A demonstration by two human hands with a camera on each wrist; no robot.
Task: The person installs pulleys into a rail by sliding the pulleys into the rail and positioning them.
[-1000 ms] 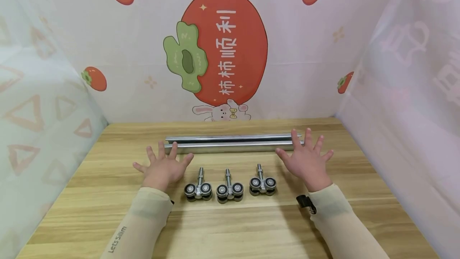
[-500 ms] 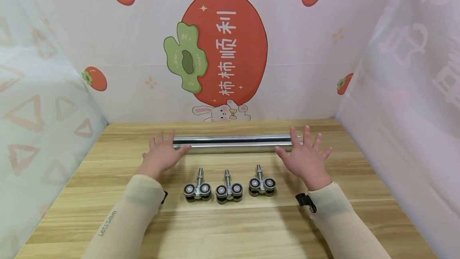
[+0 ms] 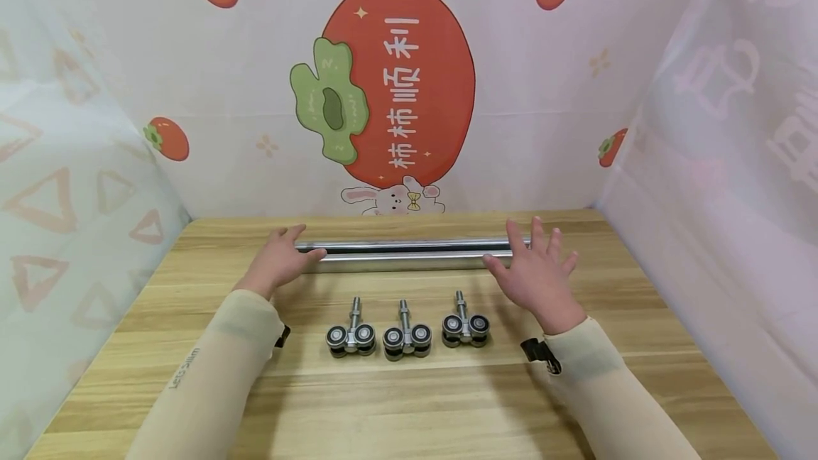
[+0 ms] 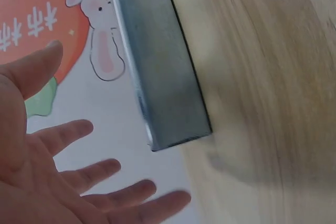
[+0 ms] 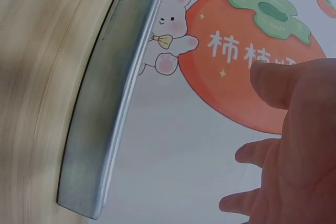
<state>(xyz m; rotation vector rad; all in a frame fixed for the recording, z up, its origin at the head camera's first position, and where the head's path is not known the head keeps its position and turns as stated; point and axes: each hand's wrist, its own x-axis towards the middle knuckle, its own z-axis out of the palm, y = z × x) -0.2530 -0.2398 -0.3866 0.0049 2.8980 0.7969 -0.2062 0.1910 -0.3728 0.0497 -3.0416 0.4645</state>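
A galvanized metal rail [image 3: 409,261] with a slot along its top lies crosswise on the wooden table. At its left end my left hand [image 3: 275,259] is held with thumb and fingers apart, thumb overlapping the rail in the head view. The left wrist view shows a gap between those fingers and the rail end [image 4: 163,77]. Over the right end, my right hand [image 3: 537,275] spreads its fingers, holding nothing; its thumb [image 5: 273,82] stands off from the rail in the right wrist view. In front of the rail are three roller trolleys [image 3: 407,341], each with a threaded bolt pointing away from me.
Behind the table [image 3: 409,403] rises a white cloth backdrop [image 3: 255,77] printed with persimmons and a rabbit. Pale printed cloth walls [image 3: 77,162] close off the left and right sides. A black strap [image 3: 540,355] shows at my right cuff.
My left hand has moved left and away from me, turning sideways at the rail's left end. The right hand has shifted slightly left and away from me. Rail and trolleys stay put.
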